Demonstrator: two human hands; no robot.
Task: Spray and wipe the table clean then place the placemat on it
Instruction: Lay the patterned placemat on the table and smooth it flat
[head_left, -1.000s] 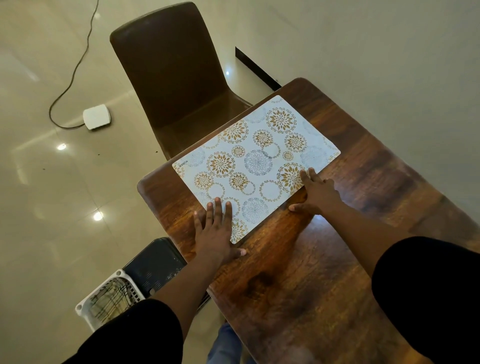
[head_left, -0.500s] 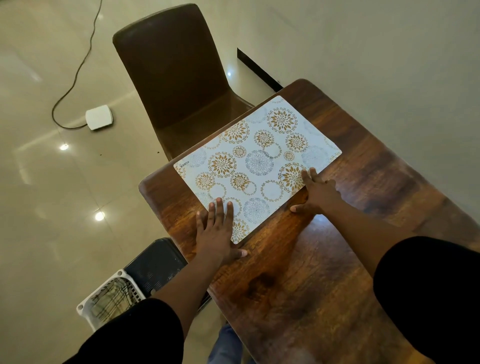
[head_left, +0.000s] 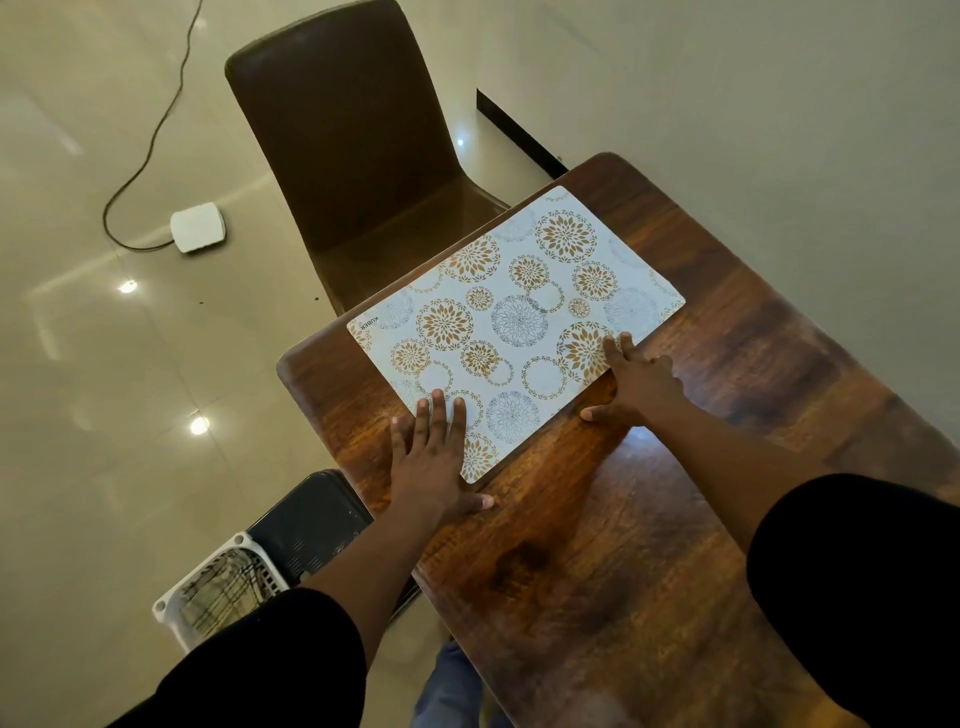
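Only one readable word: "KUBER", in small dark capitals, printed in the far left corner of the placemat (head_left: 514, 332), running along its short edge and turned sideways to the camera. Elsewhere on the mat only floral and ring patterns in gold and grey. No other lettering, numbers or signs legible anywhere.

One head-worn wide-angle view looked steeply down from above the table's (head_left: 675, 519) near end, facing toward its far end and the chair (head_left: 353, 156) beyond. It sat close, with both forearms entering from the bottom edge and floor (head_left: 104, 415) filling the left.
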